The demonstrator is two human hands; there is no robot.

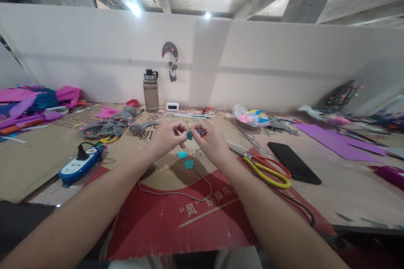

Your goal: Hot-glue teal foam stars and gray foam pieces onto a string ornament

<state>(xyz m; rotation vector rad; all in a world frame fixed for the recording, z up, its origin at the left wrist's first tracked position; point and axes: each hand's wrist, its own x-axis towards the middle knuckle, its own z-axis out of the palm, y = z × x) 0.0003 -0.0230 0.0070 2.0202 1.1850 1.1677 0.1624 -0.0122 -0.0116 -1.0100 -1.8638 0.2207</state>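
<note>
A small teal flower-shaped piece is held up between my two hands over the cardboard. My left hand pinches its left side with thumb and forefinger. My right hand grips the other side, its fingers partly hiding something small and dark behind. Below them, two more teal flower cut-outs, an upper one and a lower one, lie flat on the cardboard sheet. A thin grey cord curves loosely across the sheet's red area.
Right of my forearm lie scissors with red and yellow handles and a black phone. At left are a blue-and-white power strip and grey felt pieces. A bottle stands by the wall, near a metal bowl.
</note>
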